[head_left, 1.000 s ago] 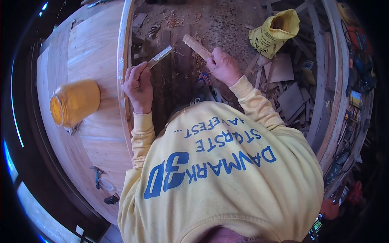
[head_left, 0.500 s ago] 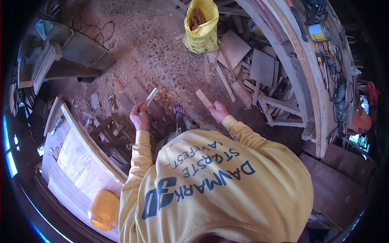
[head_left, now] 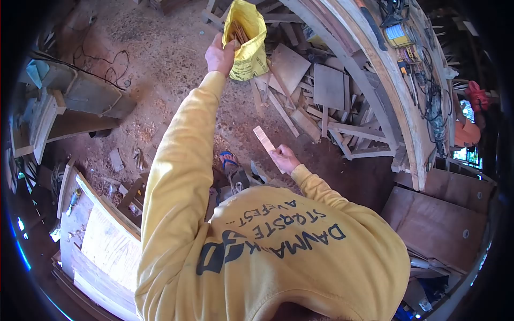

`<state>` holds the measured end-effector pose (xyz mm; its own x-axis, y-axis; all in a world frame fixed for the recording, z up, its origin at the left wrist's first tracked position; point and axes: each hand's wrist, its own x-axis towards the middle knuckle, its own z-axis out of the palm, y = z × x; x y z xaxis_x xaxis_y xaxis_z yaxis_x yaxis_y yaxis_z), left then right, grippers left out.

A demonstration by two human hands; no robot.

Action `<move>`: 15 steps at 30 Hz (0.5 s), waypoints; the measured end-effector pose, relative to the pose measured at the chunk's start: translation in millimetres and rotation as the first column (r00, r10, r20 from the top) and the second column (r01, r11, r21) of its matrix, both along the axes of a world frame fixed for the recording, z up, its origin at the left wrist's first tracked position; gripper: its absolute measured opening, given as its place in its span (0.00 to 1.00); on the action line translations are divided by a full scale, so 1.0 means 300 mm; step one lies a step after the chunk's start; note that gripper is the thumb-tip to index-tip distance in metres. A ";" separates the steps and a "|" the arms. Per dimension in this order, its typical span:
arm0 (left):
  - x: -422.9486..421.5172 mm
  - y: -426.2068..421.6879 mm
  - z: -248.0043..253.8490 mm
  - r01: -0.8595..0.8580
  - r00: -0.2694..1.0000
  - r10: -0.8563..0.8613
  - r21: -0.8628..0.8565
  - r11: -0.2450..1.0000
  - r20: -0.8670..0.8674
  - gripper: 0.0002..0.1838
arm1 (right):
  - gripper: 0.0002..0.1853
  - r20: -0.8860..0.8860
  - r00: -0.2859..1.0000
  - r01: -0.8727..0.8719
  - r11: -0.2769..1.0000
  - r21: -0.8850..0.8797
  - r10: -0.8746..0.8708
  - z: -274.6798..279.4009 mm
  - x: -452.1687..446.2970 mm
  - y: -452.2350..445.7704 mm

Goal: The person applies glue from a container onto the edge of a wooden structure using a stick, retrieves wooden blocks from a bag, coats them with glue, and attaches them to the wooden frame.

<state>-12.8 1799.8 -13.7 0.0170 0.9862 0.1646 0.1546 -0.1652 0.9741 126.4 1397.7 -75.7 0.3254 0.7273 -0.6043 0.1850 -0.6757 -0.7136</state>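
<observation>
My left hand (head_left: 220, 56) reaches far forward, its thumb and fingers closed at the near-left rim of a yellow sack (head_left: 250, 60). The sack stands open-mouthed with thin wood pieces (head_left: 239, 33) inside. No separate strip shows in this hand. Closer to my body, my right hand (head_left: 285, 159) grips one end of a flat, light wood strip (head_left: 263, 140), which points up and to the left.
Wood offcuts and panels (head_left: 329, 85) are piled right of the sack. A curved wooden bench (head_left: 393, 80) with tools and cables runs along the right. Wooden structures (head_left: 107, 99) stand at the left. My sandaled foot (head_left: 228, 160) is on the shaving-strewn floor.
My left hand has moved forward from near my body to the sack; the strip it held no longer shows. The view has turned right from the bench with the yellow jar. My right hand keeps its strip.
</observation>
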 end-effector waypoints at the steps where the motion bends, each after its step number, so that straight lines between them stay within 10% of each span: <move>1: 0.006 -0.020 -0.022 0.040 0.986 -0.012 -0.164 0.986 0.169 0.27 | 0.15 -0.001 1.000 -0.014 1.000 0.000 0.014 0.003 0.009 -0.003; 4: -0.007 -0.101 -0.068 0.143 0.848 0.161 -0.510 0.848 0.505 0.11 | 0.15 -0.025 0.997 -0.073 0.997 -0.030 0.072 0.017 0.006 0.001; 15: 0.034 0.032 0.005 0.096 0.872 0.110 -0.387 0.917 0.477 0.11 | 0.16 0.089 0.987 -0.143 0.985 0.097 0.135 0.010 0.036 -0.017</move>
<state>-2.6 1809.6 -12.3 0.0306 0.9695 -0.2433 -0.3487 0.2385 0.9064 137.2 1392.5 -72.8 0.2623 0.8259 -0.4990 0.3327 -0.5628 -0.7566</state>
